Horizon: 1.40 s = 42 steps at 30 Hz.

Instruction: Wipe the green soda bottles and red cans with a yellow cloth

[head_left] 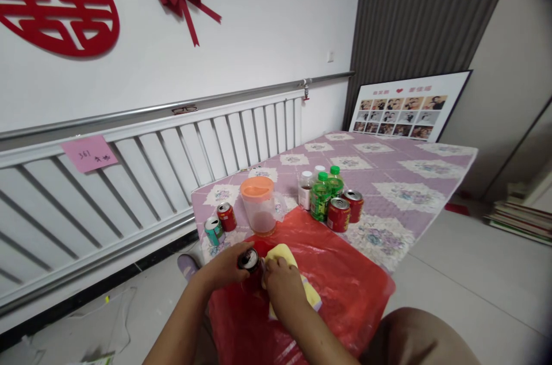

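My left hand (224, 267) is wrapped round a dark drink can (249, 260) standing on a red plastic sheet (345, 273). My right hand (282, 287) presses a yellow cloth (280, 254) against the can's side, fingers closed on the cloth. Both hands are at the near end of the table. The can's top is open and faces up.
An orange-lidded clear jug (259, 204) stands just beyond the hands. Two cans (219, 222) sit to its left; green bottles (321, 195), a small jar and two red cans (345, 210) to its right. The purple patterned tablecloth (409, 181) stretches away. A white radiator lines the wall.
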Available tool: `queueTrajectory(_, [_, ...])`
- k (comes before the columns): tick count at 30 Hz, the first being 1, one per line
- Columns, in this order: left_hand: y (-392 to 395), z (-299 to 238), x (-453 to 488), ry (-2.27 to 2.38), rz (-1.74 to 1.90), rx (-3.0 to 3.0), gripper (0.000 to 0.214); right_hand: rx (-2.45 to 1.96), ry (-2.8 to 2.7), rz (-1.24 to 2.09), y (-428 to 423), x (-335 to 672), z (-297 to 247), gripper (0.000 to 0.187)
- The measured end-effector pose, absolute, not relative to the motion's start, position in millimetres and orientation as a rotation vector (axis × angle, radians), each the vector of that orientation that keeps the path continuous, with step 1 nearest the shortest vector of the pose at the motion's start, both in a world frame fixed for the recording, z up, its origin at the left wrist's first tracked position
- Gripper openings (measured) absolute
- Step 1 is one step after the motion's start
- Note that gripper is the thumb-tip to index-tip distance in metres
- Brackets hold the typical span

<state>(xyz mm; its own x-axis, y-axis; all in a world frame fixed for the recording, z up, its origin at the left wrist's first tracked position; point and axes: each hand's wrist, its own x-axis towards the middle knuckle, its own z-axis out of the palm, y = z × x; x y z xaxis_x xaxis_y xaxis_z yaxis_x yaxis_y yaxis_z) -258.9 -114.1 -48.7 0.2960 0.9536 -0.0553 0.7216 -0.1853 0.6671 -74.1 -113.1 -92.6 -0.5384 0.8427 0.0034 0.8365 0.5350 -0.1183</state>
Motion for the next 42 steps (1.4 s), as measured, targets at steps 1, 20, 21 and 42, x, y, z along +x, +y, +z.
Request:
queueTrajectory(1, [-114.5, -51.1, -258.6, 1.508, 0.517, 1.992, 0.075, -1.482, -2.698, 0.158, -112.9, -73.8, -92.4, 0.028])
queueTrajectory(20, [-124.7, -70.7, -232.9, 1.918, 0.654, 1.89, 0.052, -1.51, -2.637, 0.219, -113.1, -68.2, -88.8, 0.032])
queueTrajectory(21, [-125.0, -70.9, -233.8, 1.898, 0.662, 1.894, 0.05, -1.514, -2.627, 0.228, -113.0, -66.7, -86.6, 0.032])
queueTrajectory(42, [-125.6, -61.1, -244.2, 1.661, 0.668, 1.873, 0.059, -1.48, -2.663, 0.187, -108.7, -69.3, -89.2, 0.029])
